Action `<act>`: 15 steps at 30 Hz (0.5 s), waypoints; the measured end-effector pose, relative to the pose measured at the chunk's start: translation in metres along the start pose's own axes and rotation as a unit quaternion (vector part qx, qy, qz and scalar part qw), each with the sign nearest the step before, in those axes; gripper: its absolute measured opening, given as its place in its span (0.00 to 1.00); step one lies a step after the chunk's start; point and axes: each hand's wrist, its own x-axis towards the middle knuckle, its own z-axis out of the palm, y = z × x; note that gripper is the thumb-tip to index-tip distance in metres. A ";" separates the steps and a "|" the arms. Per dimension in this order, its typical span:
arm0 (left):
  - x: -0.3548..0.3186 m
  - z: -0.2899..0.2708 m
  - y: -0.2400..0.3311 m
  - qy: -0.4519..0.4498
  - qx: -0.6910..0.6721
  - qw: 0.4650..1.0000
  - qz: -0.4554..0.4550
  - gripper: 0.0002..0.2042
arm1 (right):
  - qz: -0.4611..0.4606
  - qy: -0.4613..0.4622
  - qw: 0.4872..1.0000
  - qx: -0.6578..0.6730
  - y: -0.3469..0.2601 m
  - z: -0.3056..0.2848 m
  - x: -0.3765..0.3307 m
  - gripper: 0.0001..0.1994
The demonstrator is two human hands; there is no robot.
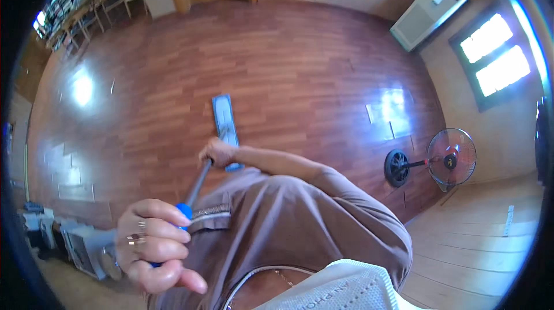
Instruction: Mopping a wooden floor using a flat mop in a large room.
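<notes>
A flat mop rests on the brown wood-pattern floor point(300, 73), its long blue-edged head point(221, 109) lying ahead of me, slightly left of centre. From it the grey pole point(199, 185) rises toward my body. My left hand point(154, 243), with rings on its fingers, is closed around the blue grip point(184, 212) at the pole's upper end. Lower down, my right hand point(218, 152) wraps round the pole, that arm stretched across in front of me. The right hand hides part of the pole and of the mop head.
On the right a standing fan point(451, 157) has its round black base point(396, 167) on the floor. A tall white air conditioner point(430, 10) stands by the far right wall, near a bright window point(495, 53). Desks and chairs point(95, 10) line the far left; white furniture point(86, 249) stands near left.
</notes>
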 end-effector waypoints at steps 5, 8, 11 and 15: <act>-0.047 -0.037 -0.003 -0.019 0.030 0.999 -0.014 0.22 | 0.004 0.019 0.999 -0.035 -0.008 0.000 0.033 0.07; -0.062 -0.038 -0.016 -0.005 0.041 0.999 -0.015 0.22 | 0.049 0.012 0.998 -0.024 0.001 -0.007 0.030 0.06; -0.065 -0.032 -0.030 -0.035 0.043 0.998 -0.039 0.22 | 0.081 0.056 0.995 -0.011 0.019 -0.018 0.018 0.09; -0.054 -0.008 -0.060 -0.004 0.015 0.997 -0.081 0.20 | 0.168 0.020 0.983 -0.069 0.066 -0.037 -0.012 0.05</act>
